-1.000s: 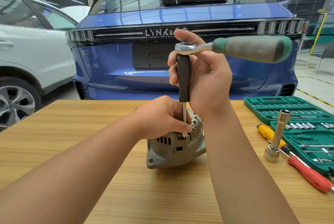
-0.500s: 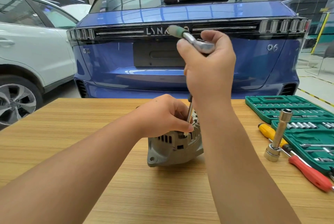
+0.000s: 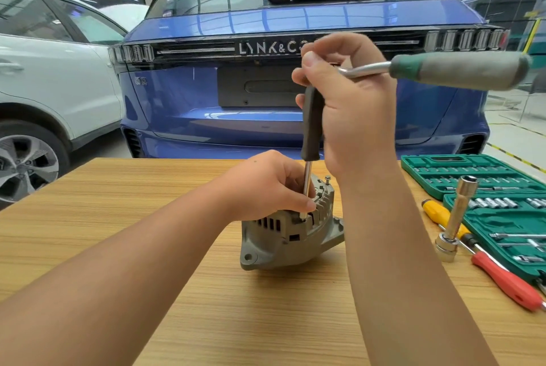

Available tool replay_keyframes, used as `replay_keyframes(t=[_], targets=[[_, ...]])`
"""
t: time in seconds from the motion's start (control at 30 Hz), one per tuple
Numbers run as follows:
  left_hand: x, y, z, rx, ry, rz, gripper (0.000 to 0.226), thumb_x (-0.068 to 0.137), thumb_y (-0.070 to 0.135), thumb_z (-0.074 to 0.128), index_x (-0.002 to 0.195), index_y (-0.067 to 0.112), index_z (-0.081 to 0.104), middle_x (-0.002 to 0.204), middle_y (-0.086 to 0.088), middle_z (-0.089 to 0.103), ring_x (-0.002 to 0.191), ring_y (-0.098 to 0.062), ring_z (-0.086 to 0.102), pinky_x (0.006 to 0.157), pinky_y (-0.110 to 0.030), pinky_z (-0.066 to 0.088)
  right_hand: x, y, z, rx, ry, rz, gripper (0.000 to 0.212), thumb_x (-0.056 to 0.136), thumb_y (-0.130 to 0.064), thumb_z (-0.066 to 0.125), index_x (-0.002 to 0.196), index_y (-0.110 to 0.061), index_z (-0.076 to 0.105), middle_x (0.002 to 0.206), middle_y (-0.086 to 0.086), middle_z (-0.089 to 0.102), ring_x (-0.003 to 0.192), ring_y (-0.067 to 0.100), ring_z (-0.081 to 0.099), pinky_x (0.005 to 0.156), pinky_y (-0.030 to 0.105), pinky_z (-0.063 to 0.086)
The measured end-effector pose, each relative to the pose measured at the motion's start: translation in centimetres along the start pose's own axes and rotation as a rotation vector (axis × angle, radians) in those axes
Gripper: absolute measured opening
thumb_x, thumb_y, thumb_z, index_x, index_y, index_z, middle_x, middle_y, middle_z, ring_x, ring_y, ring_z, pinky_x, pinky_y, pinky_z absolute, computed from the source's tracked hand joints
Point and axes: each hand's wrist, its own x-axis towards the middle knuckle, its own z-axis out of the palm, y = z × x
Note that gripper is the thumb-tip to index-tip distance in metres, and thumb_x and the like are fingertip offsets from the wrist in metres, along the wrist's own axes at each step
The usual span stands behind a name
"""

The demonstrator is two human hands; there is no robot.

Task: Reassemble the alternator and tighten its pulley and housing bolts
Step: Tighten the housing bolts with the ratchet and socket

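The alternator (image 3: 291, 232) is stood on the wooden table (image 3: 147, 247), near its middle, tilted slightly with a mounting ear at its lower left. A long driver (image 3: 310, 126) with a dark grip is held nearly upright above it, and its thin steel shaft is seated on a housing bolt at the top rim of the casing. A ratchet (image 3: 461, 71) is fitted across the driver's top end, its green and grey handle pointing out to the right, roughly level and blurred.

The top of the driver and the ratchet head are clasped by the right hand (image 3: 351, 111), whose fingers are curled round them. The lower shaft is pinched by the left hand (image 3: 266, 188), its fingers closed on the steel just above the bolt while the hand rests on the casing.

The coming turn appears to hinge on one relation: the driver's long axis runs straight down from the right hand to the bolt, directly below it, and the ratchet handle lies square to that axis. The left hand is the nearer to the bolt and seems placed to keep the tip centred. A second bolt (image 3: 327, 178) is seen standing proud at the far rim, probably not yet driven home.
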Motion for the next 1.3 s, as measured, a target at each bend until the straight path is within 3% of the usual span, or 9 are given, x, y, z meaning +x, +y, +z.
replay_keyframes(t=[0.13, 0.4, 0.6, 0.73, 0.9, 1.0, 1.1, 1.17, 1.3], targets=[[-0.1, 0.0, -0.1, -0.004, -0.002, -0.012, 0.01, 0.088, 0.037, 0.079, 0.081, 0.039, 0.073, 0.078, 0.02, 0.073, 0.074, 0.004, 0.067, 0.068, -0.023, 0.049, 0.1, 1.0, -0.2, -0.093, -0.135, -0.062, 0.011, 0.096, -0.008, 0.058, 0.101, -0.017, 0.063, 0.093, 0.01, 0.063, 0.071, 0.024, 0.061, 0.064, 0.028, 0.051], [-0.1, -0.1, 0.0, -0.008, 0.008, -0.016, 0.009, 0.086, 0.039, 0.081, 0.083, 0.043, 0.073, 0.077, 0.02, 0.073, 0.073, 0.005, 0.066, 0.066, -0.023, 0.046, 0.8, 2.6, -2.2, 0.655, -0.487, 0.307, 0.04, 0.089, -0.022, 0.04, 0.12, -0.019, 0.067, 0.103, 0.013, 0.067, 0.077, 0.024, 0.056, 0.071, 0.037, 0.04], [-0.2, -0.1, -0.1, -0.022, -0.001, 0.003, 0.013, 0.086, 0.037, 0.081, 0.084, 0.047, 0.072, 0.076, 0.02, 0.073, 0.073, 0.005, 0.066, 0.068, -0.025, 0.047, 0.8, 2.5, -2.5, 0.595, -0.514, 0.332, 0.061, 0.083, -0.058, 0.063, 0.129, -0.019, 0.055, 0.101, 0.006, 0.062, 0.079, 0.018, 0.057, 0.072, 0.035, 0.045], [-0.2, 0.0, -0.1, -0.013, 0.011, 0.003, 0.011, 0.085, 0.037, 0.082, 0.084, 0.044, 0.074, 0.079, 0.018, 0.074, 0.076, 0.001, 0.068, 0.074, -0.031, 0.055, 0.5, 1.6, -1.6, 0.337, -0.332, 0.297, 0.043, 0.089, -0.036, 0.068, 0.125, -0.017, 0.052, 0.087, -0.002, 0.06, 0.072, 0.012, 0.057, 0.064, 0.03, 0.049], [-0.3, 0.1, -0.1, -0.007, -0.016, 0.001, 0.013, 0.085, 0.037, 0.082, 0.077, 0.045, 0.074, 0.079, 0.02, 0.074, 0.074, 0.004, 0.067, 0.068, -0.024, 0.049, 0.0, 1.3, 0.4, -0.391, 0.149, -0.073, 0.026, 0.085, -0.018, 0.073, 0.104, -0.024, 0.056, 0.071, -0.017, 0.062, 0.058, 0.0, 0.054, 0.057, 0.017, 0.045], [-0.1, -0.1, 0.0, 0.01, 0.009, -0.011, 0.01, 0.084, 0.04, 0.082, 0.077, 0.042, 0.074, 0.077, 0.019, 0.072, 0.071, 0.004, 0.065, 0.067, -0.026, 0.05, 0.5, 0.4, 0.1, -0.075, 0.152, 0.196, 0.015, 0.095, -0.029, 0.065, 0.106, -0.019, 0.062, 0.076, -0.007, 0.069, 0.057, 0.007, 0.054, 0.053, 0.026, 0.047], [0.0, -0.2, 0.1, 0.02, 0.023, -0.015, 0.008, 0.083, 0.042, 0.083, 0.083, 0.04, 0.075, 0.079, 0.019, 0.073, 0.073, 0.002, 0.066, 0.069, -0.028, 0.052, 1.2, -0.4, -1.1, 0.372, -0.017, 0.568, 0.036, 0.102, -0.043, 0.049, 0.106, -0.014, 0.071, 0.087, 0.0, 0.074, 0.063, 0.01, 0.058, 0.057, 0.024, 0.043], [0.0, -0.3, 0.0, 0.005, 0.014, -0.004, 0.01, 0.083, 0.041, 0.083, 0.081, 0.043, 0.074, 0.078, 0.019, 0.073, 0.072, 0.002, 0.066, 0.067, -0.027, 0.05, 1.3, -0.4, -1.4, 0.476, -0.054, 0.621, 0.029, 0.1, -0.035, 0.054, 0.116, -0.012, 0.062, 0.086, -0.002, 0.072, 0.064, 0.009, 0.058, 0.059, 0.022, 0.043], [-0.1, -0.3, 0.0, -0.027, 0.0, 0.007, 0.016, 0.084, 0.037, 0.083, 0.088, 0.048, 0.072, 0.08, 0.021, 0.074, 0.075, 0.005, 0.068, 0.07, -0.025, 0.052, 0.7, -0.6, -0.5, 0.578, -0.123, 0.573, 0.017, 0.079, -0.021, 0.069, 0.087, -0.02, 0.053, 0.076, -0.002, 0.06, 0.074, 0.014, 0.056, 0.065, 0.024, 0.042]])
